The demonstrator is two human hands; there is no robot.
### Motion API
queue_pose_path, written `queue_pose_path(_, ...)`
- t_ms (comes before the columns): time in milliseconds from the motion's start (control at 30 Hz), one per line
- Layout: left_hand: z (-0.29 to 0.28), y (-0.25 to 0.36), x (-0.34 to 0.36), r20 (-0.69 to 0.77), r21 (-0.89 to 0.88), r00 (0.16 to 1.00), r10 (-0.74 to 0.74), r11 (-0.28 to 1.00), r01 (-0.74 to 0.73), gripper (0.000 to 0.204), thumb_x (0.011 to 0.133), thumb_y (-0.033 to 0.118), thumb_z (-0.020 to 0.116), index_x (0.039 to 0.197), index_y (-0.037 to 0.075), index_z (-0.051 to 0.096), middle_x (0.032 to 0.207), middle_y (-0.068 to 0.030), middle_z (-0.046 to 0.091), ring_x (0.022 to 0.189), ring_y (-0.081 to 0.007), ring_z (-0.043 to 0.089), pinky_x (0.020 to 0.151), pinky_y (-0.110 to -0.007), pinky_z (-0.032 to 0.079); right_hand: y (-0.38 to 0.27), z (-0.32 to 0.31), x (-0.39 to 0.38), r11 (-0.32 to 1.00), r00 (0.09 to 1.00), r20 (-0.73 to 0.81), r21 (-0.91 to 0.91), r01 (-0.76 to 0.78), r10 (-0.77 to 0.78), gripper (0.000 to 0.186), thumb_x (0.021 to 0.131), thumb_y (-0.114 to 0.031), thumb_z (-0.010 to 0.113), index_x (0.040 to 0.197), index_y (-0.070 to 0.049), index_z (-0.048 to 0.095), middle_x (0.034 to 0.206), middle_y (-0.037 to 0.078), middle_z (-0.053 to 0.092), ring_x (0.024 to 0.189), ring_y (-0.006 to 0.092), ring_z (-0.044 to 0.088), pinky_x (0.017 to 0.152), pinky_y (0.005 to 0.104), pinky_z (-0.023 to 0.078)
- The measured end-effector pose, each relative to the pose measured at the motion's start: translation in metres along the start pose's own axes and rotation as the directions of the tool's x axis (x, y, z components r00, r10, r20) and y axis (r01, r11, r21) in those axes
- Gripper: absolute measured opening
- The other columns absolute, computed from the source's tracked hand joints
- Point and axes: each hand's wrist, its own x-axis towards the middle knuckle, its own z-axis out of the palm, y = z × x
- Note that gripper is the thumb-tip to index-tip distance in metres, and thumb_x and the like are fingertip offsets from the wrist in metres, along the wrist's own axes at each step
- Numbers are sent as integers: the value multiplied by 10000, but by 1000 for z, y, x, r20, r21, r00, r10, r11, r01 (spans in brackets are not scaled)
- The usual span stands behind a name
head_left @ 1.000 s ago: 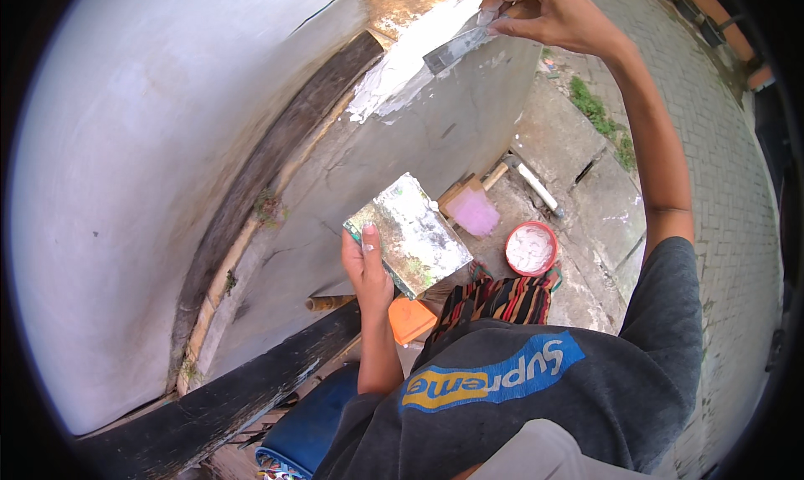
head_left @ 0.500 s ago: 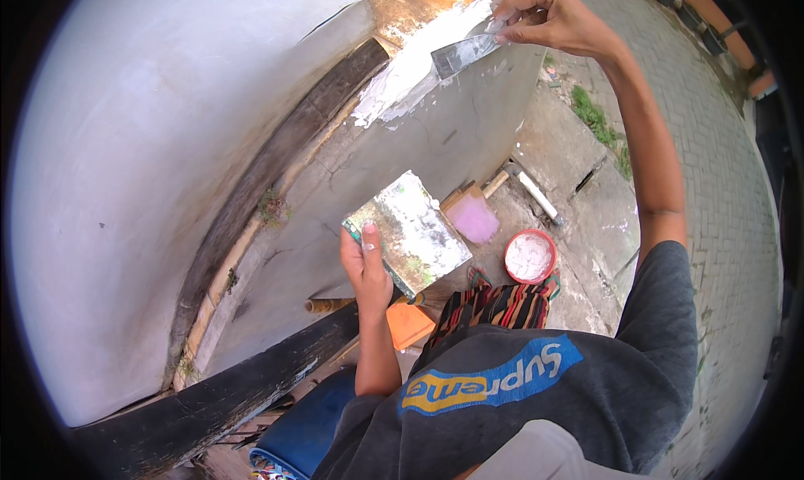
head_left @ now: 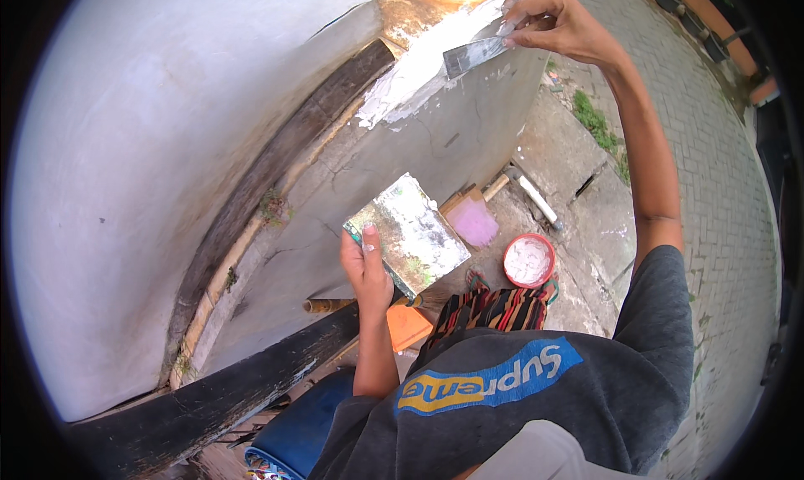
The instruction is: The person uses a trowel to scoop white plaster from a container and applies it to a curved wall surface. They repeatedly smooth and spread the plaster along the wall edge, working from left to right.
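My right hand (head_left: pixel 557 26) pinches a putty knife (head_left: pixel 475 57) at the upper right, its wide grey blade lying against the wall's top edge. White putty (head_left: pixel 419 65) is smeared in a thick strip along that edge and partly down the wall face. In front of my body, my left hand (head_left: pixel 366 266) grips a flat board (head_left: pixel 408 235) by its left edge, thumb on top. Patches of white putty cover the board's upper face. The knife's handle is mostly hidden by my right fingers.
A red tub (head_left: pixel 529 260) of white putty stands on the concrete slabs near my feet. Beside it lie a pink-stained board (head_left: pixel 471 220) and a white pipe (head_left: pixel 536 197). A dark beam (head_left: pixel 226 388) crosses at the lower left, and brick paving (head_left: pixel 720 203) runs along the right.
The putty knife and my right hand appear slightly further right and up in the view, which has itself shifted a little. My left hand keeps its hold on the board.
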Motion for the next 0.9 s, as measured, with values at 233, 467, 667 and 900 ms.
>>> queue_pose_path(233, 4, -5, -2, 40, 27, 999, 13, 1000, -14, 284, 1014, 218, 468, 1177, -11, 508, 1057, -66, 610, 933, -99, 562, 833, -266, 445, -14, -17, 2, 993, 994, 25, 63, -104, 103, 191, 765, -119, 779, 903, -10, 706, 848, 7, 632, 731, 68, 546, 601, 228, 446)
queue_pose_path(467, 8, -1, -6, 1, 67, 1000, -7, 998, 7, 239, 1018, 205, 471, 1092, -16, 525, 990, -41, 591, 869, -71, 499, 788, -250, 421, -16, -31, 11, 983, 992, 86, 151, -106, 94, 211, 790, -117, 773, 956, -9, 701, 865, 1, 646, 758, 66, 571, 647, 227, 483)
queue_pose_path(667, 6, 2, -11, 0, 77, 1000, -7, 997, 7, 248, 1018, 218, 471, 1085, -14, 527, 967, -38, 589, 858, -74, 495, 780, -253, 420, -23, -51, 35, 987, 967, 222, 70, -144, 125, 234, 772, -108, 773, 984, -23, 723, 873, -8, 656, 730, 56, 568, 600, 212, 459)
queue_pose_path(900, 7, 5, -18, 2, 77, 998, -60, 995, 59, 310, 1014, 204, 461, 1222, -23, 498, 1103, -74, 595, 978, -108, 539, 880, -273, 423, -26, -70, 65, 987, 938, 330, 76, -139, 107, 163, 761, -130, 775, 893, -38, 755, 828, -10, 676, 686, 60, 569, 578, 206, 447)
